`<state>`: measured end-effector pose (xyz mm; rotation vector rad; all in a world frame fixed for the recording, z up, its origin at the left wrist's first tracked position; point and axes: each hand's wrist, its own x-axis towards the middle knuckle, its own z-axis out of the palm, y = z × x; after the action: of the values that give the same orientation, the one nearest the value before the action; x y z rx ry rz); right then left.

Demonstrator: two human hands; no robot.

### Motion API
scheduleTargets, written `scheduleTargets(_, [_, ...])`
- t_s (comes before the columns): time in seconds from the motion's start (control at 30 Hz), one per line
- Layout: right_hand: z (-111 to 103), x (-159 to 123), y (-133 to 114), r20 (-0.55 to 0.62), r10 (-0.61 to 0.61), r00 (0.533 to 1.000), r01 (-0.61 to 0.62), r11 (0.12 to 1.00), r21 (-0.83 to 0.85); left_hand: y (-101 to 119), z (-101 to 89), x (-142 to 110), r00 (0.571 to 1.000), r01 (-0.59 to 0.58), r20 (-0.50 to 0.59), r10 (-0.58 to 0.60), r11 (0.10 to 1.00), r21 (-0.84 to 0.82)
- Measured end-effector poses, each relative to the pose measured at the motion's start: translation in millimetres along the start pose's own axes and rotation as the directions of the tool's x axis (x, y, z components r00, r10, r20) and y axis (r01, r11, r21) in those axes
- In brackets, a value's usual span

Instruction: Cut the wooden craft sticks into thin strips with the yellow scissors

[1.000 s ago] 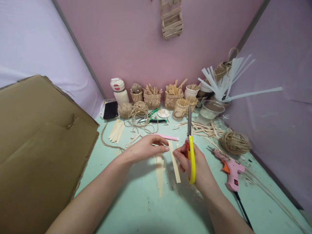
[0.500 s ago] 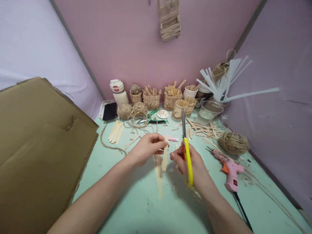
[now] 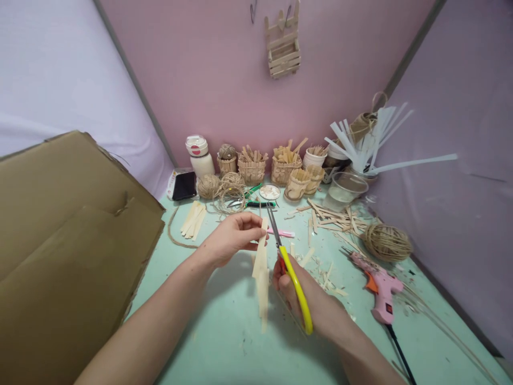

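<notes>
Between the thumb and fingers of my left hand (image 3: 236, 238) is a flat pale wooden stick (image 3: 261, 256), held upright with its lower end tilted left. Below it lie more wooden strips (image 3: 262, 299) on the table, partly blurred. My right hand (image 3: 298, 289) is closed round the scissors (image 3: 294, 283), which have yellow and red handles. Their blades (image 3: 274, 224) point up and away, slightly parted at the tips, just right of the stick's top; I cannot tell whether they touch it. A pink pen-like tool (image 3: 282, 233) lies behind the blades.
A large cardboard sheet (image 3: 76, 240) stands at the left. A pink glue gun (image 3: 382, 291) and a twine ball (image 3: 387, 241) lie at the right. Wood scraps (image 3: 328, 278) litter the table near my right hand. Baskets of sticks (image 3: 286, 166), pliers (image 3: 252, 203) and a plastic cup (image 3: 345, 192) line the back.
My right hand has brought the scissors left, and their blades now lean left toward the stick. My left hand has shifted slightly left, and the stick has tilted. The view has moved a little.
</notes>
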<state>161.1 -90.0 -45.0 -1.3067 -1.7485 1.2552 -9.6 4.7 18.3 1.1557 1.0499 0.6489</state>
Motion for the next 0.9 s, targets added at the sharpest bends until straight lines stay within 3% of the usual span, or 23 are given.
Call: scheduleTargets(0.9, [1.2, -0.2, -0.8, 0.024, 0.048, 0.999, -0.048, 0.999, 0.003, -8.7, 5.2, 1.0, 0.998, -0.029, 0.051, 0.028, 0.999, 0.034])
